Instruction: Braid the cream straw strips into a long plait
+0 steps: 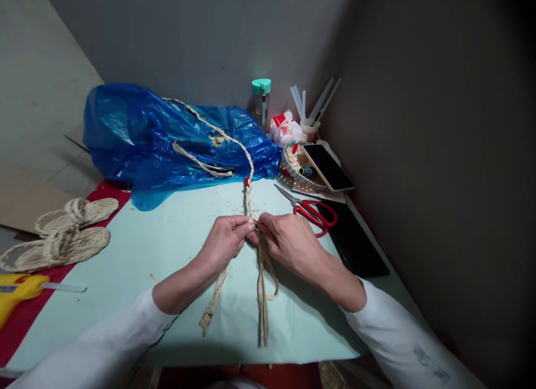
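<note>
My left hand (225,239) and my right hand (288,239) meet at the middle of a pale green sheet (176,249), both pinched on a braid of straw strands (249,202). The braid runs away from me to a small red clip (247,182) and on over a blue plastic bag (167,138). Loose strand ends (262,305) hang toward me below my hands. One flat strand (213,305) trails under my left wrist.
Red-handled scissors (312,210) lie just right of my hands. A small woven basket (295,168), a phone (329,167), a teal-lidded bottle (261,101) and glue sticks in a cup (312,113) stand in the far corner. Woven straw sandals (62,233) and a yellow glue gun (19,291) lie at the left.
</note>
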A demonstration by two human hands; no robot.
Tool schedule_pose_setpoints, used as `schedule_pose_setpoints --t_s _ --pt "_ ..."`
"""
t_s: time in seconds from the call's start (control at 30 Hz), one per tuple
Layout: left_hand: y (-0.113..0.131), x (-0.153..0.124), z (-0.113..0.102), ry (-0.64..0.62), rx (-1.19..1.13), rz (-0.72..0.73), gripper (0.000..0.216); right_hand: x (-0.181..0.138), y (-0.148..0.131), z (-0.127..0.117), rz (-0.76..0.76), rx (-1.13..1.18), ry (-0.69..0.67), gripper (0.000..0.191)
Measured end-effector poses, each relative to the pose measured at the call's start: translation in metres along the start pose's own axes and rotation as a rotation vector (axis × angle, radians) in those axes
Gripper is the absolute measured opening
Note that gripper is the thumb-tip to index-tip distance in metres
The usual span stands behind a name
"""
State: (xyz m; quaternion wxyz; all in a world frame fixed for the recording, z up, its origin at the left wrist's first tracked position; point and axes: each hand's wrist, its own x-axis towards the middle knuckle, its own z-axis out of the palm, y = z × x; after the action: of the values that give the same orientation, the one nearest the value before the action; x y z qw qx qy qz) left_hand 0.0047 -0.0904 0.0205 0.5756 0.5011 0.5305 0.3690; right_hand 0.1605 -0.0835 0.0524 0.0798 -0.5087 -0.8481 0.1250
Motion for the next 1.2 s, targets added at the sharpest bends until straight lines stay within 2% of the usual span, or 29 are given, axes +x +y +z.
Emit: schedule_pose_setpoints --t_s 0.17,0.33,0.43,0.5,0.57,0.6,0.7,0.8,0.93,1.07,1.2 --pt "0.000 -0.004 0.002 -0.034 -0.150 -0.023 0.018 -0.008 -0.012 0.005 -0.013 -0.120 0.006 0.026" --pt "0.003 -0.008 -0.002 -0.088 -0.289 -0.043 0.026 -0.015 -0.018 0.010 -0.179 -0.120 -0.023 0.028" --pt "0.003 -0.007 -0.006 -0.082 -0.281 -0.047 0.021 -0.013 -0.010 0.001 -0.204 0.088 0.053 0.024" --pt "0.003 -0.006 -0.008 -0.096 -0.307 -0.028 0.019 -0.008 -0.003 -0.006 -0.109 0.274 0.196 0.028" --pt "0.002 -0.005 -0.009 -0.128 -0.327 -0.012 0.018 -0.001 0.003 -0.007 -0.023 0.467 0.243 0.026" --pt "0.002 -0.005 -0.009 -0.145 -0.334 -0.004 0.018 0.002 0.006 -0.005 -0.015 0.579 0.193 0.025" --pt "0.002 -0.007 -0.006 -0.170 -0.348 0.016 0.019 0.010 0.008 0.007 -0.034 0.941 -0.076 0.027" --pt "0.003 -0.009 -0.003 -0.165 -0.330 0.032 0.021 0.013 0.006 0.020 0.049 1.112 -0.167 0.027" --pt "0.006 -0.013 0.000 -0.119 -0.168 0.053 0.020 0.013 0.006 0.025 0.075 1.108 -0.163 0.023" --pt "0.012 -0.017 -0.002 -0.008 0.185 0.079 0.008 0.012 0.009 0.021 0.061 0.967 -0.132 0.034" --pt "0.020 -0.018 -0.009 0.054 0.491 0.176 0.021 0.012 0.011 0.019 0.014 0.798 -0.023 0.034"
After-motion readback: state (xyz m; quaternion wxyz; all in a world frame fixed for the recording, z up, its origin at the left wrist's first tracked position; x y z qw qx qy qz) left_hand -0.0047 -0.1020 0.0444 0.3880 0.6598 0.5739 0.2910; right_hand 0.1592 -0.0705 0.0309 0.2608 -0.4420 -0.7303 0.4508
